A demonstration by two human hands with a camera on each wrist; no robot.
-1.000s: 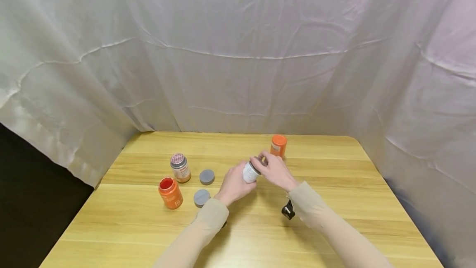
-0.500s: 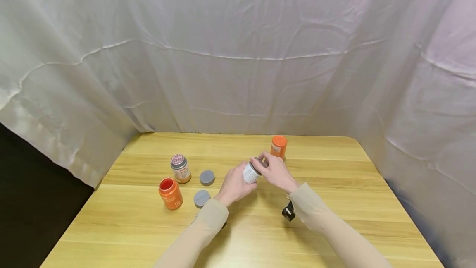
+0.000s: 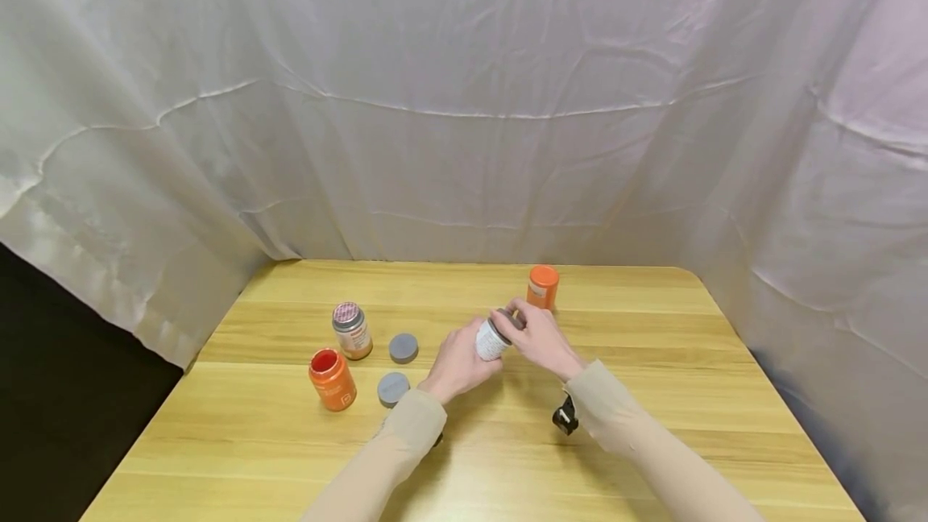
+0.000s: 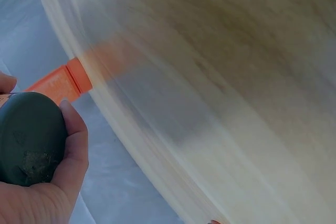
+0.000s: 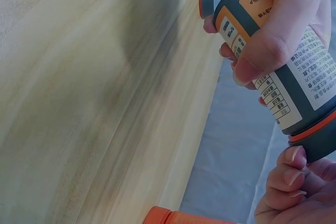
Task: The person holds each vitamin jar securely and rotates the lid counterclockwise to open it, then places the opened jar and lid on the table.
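Note:
My left hand [image 3: 458, 359] grips a supplement bottle [image 3: 491, 341] with a white printed label, held tilted above the table. In the right wrist view the bottle's label [image 5: 310, 80] shows orange, white and dark grey, with the left thumb lying across it. Its dark round base [image 4: 32, 140] fills the palm side in the left wrist view. My right hand [image 3: 542, 338] holds the bottle's dark grey lid [image 5: 319, 141], which sits on the bottle at an orange ring. Part of the right fingers is hidden behind the lid.
An orange bottle [image 3: 543, 287] stands behind the right hand. At left are an open orange bottle [image 3: 333, 385] and a bottle with a patterned seal [image 3: 352, 332]. Two grey lids [image 3: 403, 348] lie beside them on the wooden table [image 3: 652, 377]. A curtain [image 3: 464, 167] hangs behind.
The held bottle has shifted very slightly to the right with both hands still on it. Everything on the table stays where it was.

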